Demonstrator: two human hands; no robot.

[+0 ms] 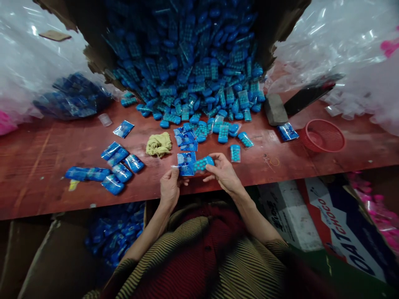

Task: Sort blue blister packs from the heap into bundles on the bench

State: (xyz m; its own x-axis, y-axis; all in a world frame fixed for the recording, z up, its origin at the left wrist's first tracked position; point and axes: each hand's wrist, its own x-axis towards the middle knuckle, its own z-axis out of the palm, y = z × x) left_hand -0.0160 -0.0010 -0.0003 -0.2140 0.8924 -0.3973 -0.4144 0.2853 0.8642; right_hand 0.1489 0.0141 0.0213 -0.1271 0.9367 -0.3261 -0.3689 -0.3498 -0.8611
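My left hand (170, 185) pinches the lower left edge of a blue printed sleeve (186, 163) over the front of the table. In my right hand (223, 171) is a small clear case of blue beads with a blue cap (202, 164). The case's clear end meets the sleeve's right edge; whether it is inside I cannot tell. Just beyond my hands lie several flat printed sleeves (187, 140). A crumpled yellow cloth (158, 144) rests to their left. Two loose bead cases, one upright-facing (235, 153) and one slanted (245, 140), lie past my right hand.
A torn cardboard box (274, 31) spills a big heap of bead cases (199, 83) onto the red table (40, 166). Sleeved packs (121, 172) lie at left, near a bag of blue sleeves (73, 95). At right are a red basket (324, 136) and a grey block (276, 110).
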